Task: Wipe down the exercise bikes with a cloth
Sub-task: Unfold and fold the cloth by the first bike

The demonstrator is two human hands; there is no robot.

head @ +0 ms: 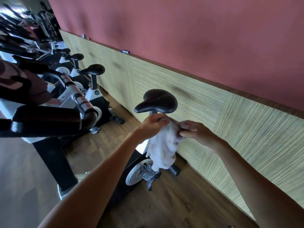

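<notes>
A black saddle tops the nearest exercise bike, whose silver flywheel and pedal show below. A white cloth hangs in front of the seat post, just under the saddle. My left hand grips the cloth's upper left part, close beneath the saddle. My right hand pinches the cloth's upper right edge between thumb and fingers. The seat post is mostly hidden behind the cloth and my hands.
Black handlebars of the same bike fill the left. More bikes with black saddles line the wood-panelled wall toward the back left. The floor is dark wood planks. Small objects lie on the wall ledge.
</notes>
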